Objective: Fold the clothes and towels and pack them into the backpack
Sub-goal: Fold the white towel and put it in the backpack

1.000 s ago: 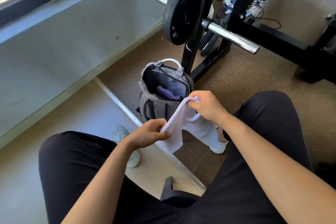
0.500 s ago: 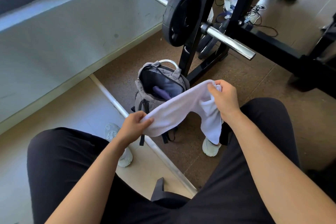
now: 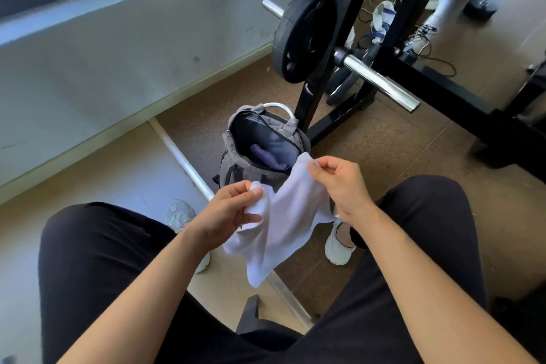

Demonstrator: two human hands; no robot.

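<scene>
A white towel [image 3: 283, 221] hangs between my hands above my knees. My left hand [image 3: 227, 213] pinches its left edge between thumb and fingers. My right hand [image 3: 339, 183] pinches its upper right corner. The towel sags in the middle and droops down to a point. Just beyond it, a grey backpack [image 3: 236, 165] stands open on the floor, with a folded purple cloth [image 3: 266, 155] inside. The towel's top corner overlaps the backpack's near rim.
A black weight rack [image 3: 348, 47] with a plate [image 3: 301, 35] and a chrome bar [image 3: 381, 83] stands right behind the backpack. The wall is to the left. My white shoes [image 3: 338, 248] rest on the brown floor. Another person's feet are at the far right top.
My hands have drawn closer together and the towel, stretched wide half a second ago, now sags and hangs lower between them. The view has tilted slightly.
</scene>
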